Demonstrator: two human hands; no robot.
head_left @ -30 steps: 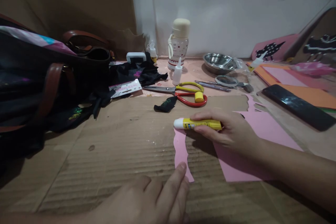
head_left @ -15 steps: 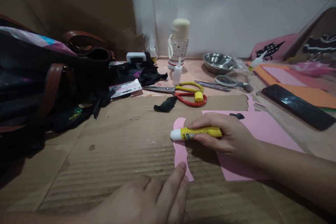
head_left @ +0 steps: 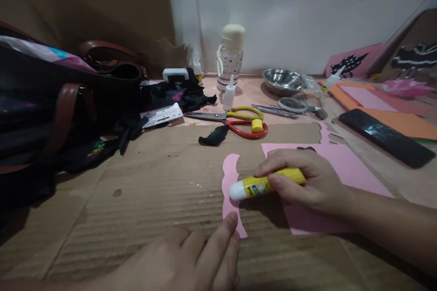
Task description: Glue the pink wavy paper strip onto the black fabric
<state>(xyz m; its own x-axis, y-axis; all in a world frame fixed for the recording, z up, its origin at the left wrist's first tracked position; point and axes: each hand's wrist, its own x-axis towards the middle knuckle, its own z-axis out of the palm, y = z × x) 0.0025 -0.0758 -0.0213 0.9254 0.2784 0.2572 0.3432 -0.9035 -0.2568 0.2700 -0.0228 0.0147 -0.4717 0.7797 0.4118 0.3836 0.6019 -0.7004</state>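
Yellow glue stick with a white tip (head_left: 261, 184): held in the right hand (head_left: 307, 182), fingers wrapped around the barrel, lying almost flat, white tip pointing left and resting on the narrow wavy-edged pink paper strip (head_left: 230, 191). Strip lies on the brown corrugated cardboard sheet (head_left: 136, 200) that covers the near tabletop.

Head view, only one. Left hand (head_left: 191, 259) at the lower edge, flat, fingers extended and close together; a fingertip (head_left: 230, 220) presses the strip's near end. Holds nothing.

Right of the strip, under the right hand: larger pink paper sheet (head_left: 344, 168), flat on the cardboard.

Behind, near the cardboard's far edge: scissors with yellow and red handles (head_left: 239, 120), a small yellow cap (head_left: 257, 126) touching the red loop, a black fabric scrap (head_left: 213, 135) just beside. Further back, a cream-lidded bottle (head_left: 231, 57) at the wall, a small steel bowl (head_left: 283, 81) to its right. Dark bag with brown leather straps (head_left: 61, 109) at far left. Black flat rectangular device (head_left: 385, 137) at right, near orange paper sheets (head_left: 396, 118).
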